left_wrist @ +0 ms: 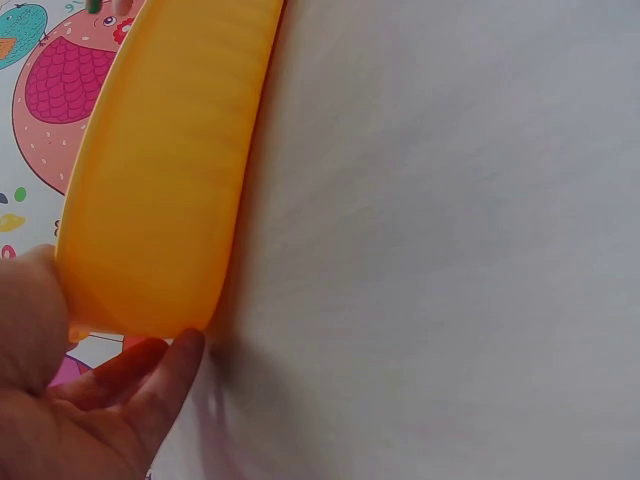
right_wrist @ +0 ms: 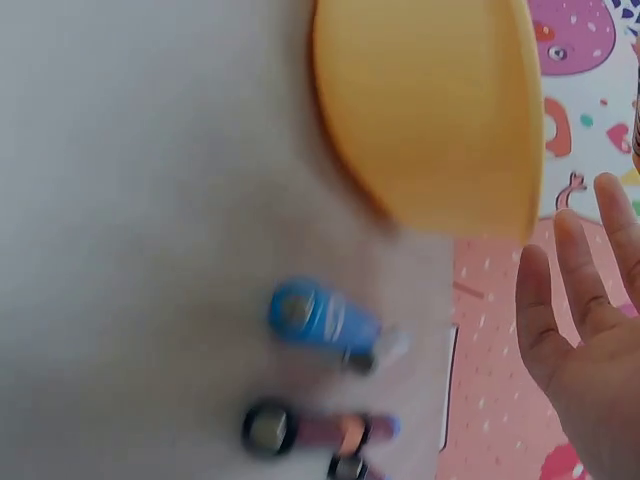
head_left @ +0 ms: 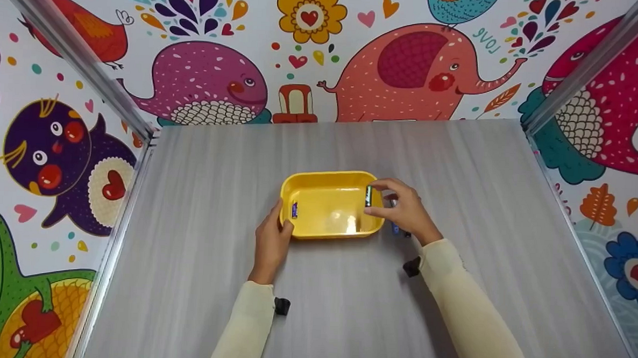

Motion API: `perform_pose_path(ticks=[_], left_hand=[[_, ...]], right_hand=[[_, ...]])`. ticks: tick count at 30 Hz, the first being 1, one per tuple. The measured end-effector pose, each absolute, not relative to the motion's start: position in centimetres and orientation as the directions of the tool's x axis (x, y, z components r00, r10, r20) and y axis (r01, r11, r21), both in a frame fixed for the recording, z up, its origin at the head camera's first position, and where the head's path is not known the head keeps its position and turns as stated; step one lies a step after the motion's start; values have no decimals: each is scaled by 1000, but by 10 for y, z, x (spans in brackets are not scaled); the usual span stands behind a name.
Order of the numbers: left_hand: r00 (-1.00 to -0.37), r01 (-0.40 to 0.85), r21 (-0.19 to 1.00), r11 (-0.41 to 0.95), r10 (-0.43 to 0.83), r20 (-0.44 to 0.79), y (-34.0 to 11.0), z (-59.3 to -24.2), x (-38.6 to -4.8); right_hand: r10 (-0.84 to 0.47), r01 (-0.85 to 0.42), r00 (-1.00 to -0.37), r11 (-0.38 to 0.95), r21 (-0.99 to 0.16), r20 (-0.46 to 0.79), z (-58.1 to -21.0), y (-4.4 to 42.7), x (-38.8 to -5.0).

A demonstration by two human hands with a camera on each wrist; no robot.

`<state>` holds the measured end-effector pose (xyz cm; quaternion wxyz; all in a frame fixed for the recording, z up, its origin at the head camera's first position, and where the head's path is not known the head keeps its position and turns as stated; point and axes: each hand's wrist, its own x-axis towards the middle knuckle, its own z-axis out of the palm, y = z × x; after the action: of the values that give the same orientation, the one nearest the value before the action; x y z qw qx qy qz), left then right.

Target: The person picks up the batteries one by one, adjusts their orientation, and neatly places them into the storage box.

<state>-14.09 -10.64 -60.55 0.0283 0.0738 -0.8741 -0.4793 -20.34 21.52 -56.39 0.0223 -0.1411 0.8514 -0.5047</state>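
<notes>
Advice first, then pose: where to begin on the left?

With the left hand [head_left: 271, 244]. Best to keep light, steady pressure on the left end of the yellow, rounded-rectangular plastic tub [head_left: 320, 203], set on the grey wood-grain table [head_left: 198, 222]. Probably just enough to prevent sliding.

And inside, near the left wall?

A small blue-and-purple piece [head_left: 294, 209], too tiny to identify. Better left undisturbed.

Further right?

At the tub's right end, a small dark battery-like cylinder with a pale green tip [head_left: 369, 196], pinched in the right hand [head_left: 406, 204]. Wise to hold low and, if letting go, to do so softly; rolling likely on such a smooth floor.

Past the right wall?

On the table, a bright blue cylinder [right_wrist: 325, 318] and a dark reddish cylinder with a black end [right_wrist: 325, 430], both blurred. Take care not to brush against either.

Now the pose, left first?

Thumb at the near-left corner, fingers along the outer left wall: gripping the tub, not lying flat.

And on the right?

Thumb at the battery-like cylinder's near end, fingertip at the far end, other fingers fanned apart in the wrist view. Pinch out of sight there. Upright or lying level? Cannot tell.
</notes>
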Motion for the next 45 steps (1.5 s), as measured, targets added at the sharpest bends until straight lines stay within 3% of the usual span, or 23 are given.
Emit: perform_pose_path(ticks=[16,27,45], left_hand=[[-988,-68,843,534,-153,18,-107,-607,-141],[-988,-98,839,535,-154,-17,-105,-607,-142],[-985,-136,822,553,-164,-53,-105,-606,-143]], right_hand=[[-330,-235,-941,460,-856,81,-560,157,-216],[-339,-160,-941,454,-876,-4,-571,127,-220],[-362,-163,-932,490,-856,-30,-584,85,-231]])
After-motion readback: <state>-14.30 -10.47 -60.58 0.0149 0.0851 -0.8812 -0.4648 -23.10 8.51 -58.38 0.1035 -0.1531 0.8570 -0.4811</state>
